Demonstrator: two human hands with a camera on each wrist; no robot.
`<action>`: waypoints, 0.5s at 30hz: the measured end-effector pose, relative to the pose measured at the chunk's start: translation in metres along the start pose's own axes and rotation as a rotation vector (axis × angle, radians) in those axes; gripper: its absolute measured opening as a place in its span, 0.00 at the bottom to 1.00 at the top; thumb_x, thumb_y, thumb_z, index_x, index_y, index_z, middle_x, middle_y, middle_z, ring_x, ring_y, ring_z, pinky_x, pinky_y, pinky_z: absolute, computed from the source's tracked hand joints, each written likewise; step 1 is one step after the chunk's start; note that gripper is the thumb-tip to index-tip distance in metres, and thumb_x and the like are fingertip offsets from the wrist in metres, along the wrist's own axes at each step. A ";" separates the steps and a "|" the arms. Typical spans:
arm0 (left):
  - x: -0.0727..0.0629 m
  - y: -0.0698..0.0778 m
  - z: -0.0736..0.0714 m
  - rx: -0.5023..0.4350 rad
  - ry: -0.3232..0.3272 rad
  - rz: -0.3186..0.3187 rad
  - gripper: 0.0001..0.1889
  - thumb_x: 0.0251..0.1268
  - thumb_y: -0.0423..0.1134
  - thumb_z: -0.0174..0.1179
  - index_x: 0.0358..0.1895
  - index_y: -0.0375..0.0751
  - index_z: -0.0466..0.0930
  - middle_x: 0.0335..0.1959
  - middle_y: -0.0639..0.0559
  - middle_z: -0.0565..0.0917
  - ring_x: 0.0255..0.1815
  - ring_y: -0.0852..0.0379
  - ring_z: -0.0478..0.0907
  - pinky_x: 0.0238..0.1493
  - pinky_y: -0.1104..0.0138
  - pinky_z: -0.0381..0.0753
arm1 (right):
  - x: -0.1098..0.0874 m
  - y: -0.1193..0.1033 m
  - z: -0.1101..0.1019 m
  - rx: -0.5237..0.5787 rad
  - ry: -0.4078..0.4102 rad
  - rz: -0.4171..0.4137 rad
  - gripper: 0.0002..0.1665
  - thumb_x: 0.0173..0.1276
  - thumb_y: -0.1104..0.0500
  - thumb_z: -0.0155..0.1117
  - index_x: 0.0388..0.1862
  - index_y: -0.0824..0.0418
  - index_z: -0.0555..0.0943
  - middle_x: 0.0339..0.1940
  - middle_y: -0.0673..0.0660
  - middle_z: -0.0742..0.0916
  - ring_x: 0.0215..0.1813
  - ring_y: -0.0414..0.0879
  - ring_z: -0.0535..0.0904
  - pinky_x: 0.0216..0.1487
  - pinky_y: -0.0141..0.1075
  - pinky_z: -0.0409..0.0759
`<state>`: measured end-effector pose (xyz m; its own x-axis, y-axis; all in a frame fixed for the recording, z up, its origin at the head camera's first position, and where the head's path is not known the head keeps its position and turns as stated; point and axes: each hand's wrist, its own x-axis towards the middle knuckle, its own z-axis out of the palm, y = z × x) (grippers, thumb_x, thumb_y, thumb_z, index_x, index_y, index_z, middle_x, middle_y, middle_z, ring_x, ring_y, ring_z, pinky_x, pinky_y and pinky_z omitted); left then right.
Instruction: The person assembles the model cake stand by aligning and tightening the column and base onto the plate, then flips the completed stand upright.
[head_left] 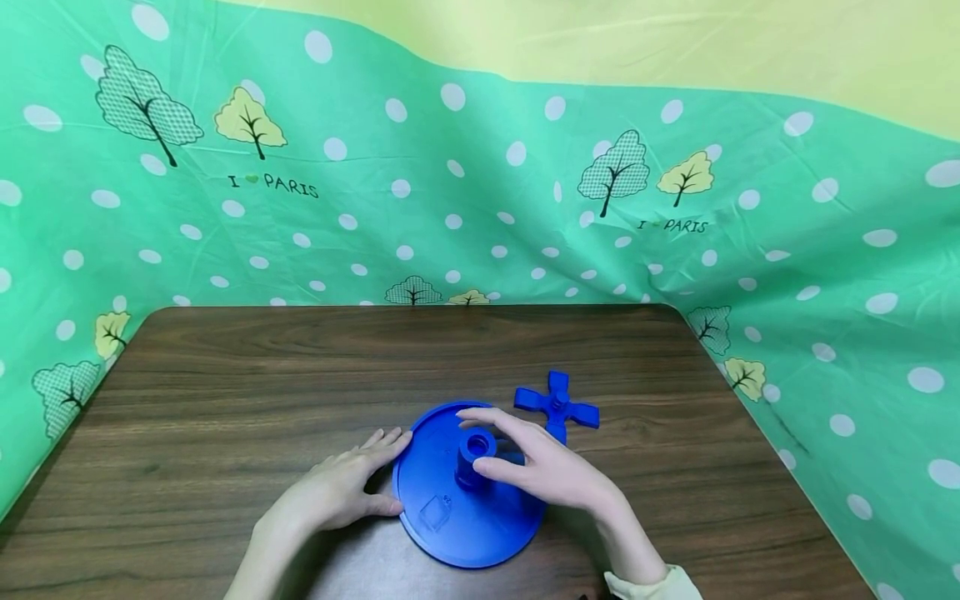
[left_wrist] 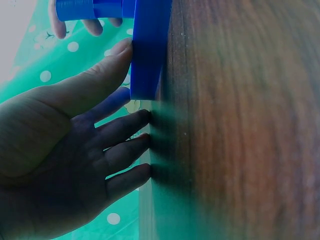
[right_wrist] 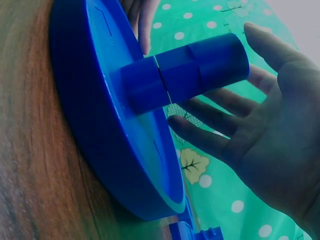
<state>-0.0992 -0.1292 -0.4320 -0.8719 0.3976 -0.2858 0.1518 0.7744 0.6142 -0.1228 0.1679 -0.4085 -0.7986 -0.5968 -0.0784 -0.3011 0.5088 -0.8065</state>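
Note:
A blue round plastic disc (head_left: pixel 450 533) with a raised rim lies flat on the table. From its middle rises a hollow blue post (head_left: pixel 476 442); a thin seam crosses the post (right_wrist: pixel 165 82) in the right wrist view. My left hand (head_left: pixel 337 490) rests at the disc's left edge, thumb and forefinger touching the rim. In the left wrist view its other fingers are stretched out below the disc's edge. Around the post my right hand (head_left: pixel 543 462) is spread, thumb on the near side and fingers beyond; the right wrist view shows a gap between palm and post.
Just beyond the disc on the right lies a blue cross-shaped piece (head_left: pixel 558 402) with a short stud at its centre. Everything lies on a dark wood-grain table (head_left: pixel 300 367). A green dotted cloth (head_left: pixel 465 192) hangs behind the table and along its sides.

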 end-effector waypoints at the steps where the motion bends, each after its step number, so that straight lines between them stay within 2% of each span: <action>1: 0.000 0.000 0.000 0.001 0.000 0.001 0.47 0.56 0.55 0.75 0.80 0.54 0.64 0.83 0.44 0.62 0.83 0.33 0.55 0.72 0.24 0.54 | 0.000 0.000 -0.001 0.004 -0.008 -0.007 0.30 0.77 0.42 0.60 0.75 0.29 0.67 0.73 0.42 0.79 0.78 0.42 0.71 0.76 0.56 0.72; 5: 0.000 0.000 0.000 0.001 0.001 0.005 0.47 0.56 0.55 0.75 0.80 0.53 0.64 0.83 0.44 0.62 0.83 0.34 0.56 0.72 0.24 0.54 | 0.000 0.002 -0.002 0.009 -0.027 -0.011 0.25 0.80 0.44 0.57 0.72 0.26 0.68 0.74 0.36 0.77 0.78 0.39 0.70 0.75 0.54 0.72; 10: 0.000 -0.001 0.000 0.000 0.003 0.008 0.47 0.56 0.55 0.75 0.80 0.53 0.64 0.83 0.44 0.62 0.84 0.34 0.56 0.72 0.24 0.54 | 0.001 0.003 0.001 -0.025 0.004 0.009 0.23 0.76 0.40 0.61 0.67 0.35 0.74 0.68 0.36 0.80 0.74 0.39 0.74 0.73 0.50 0.75; 15: 0.000 -0.001 0.000 -0.001 0.001 0.003 0.47 0.56 0.55 0.75 0.80 0.54 0.64 0.83 0.44 0.62 0.83 0.34 0.56 0.72 0.24 0.54 | 0.002 0.002 0.004 -0.058 0.050 0.043 0.26 0.72 0.39 0.66 0.65 0.42 0.74 0.64 0.39 0.82 0.69 0.40 0.77 0.67 0.49 0.80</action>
<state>-0.0993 -0.1299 -0.4321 -0.8717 0.3996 -0.2836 0.1537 0.7726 0.6161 -0.1231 0.1648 -0.4124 -0.8362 -0.5423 -0.0816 -0.2941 0.5691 -0.7679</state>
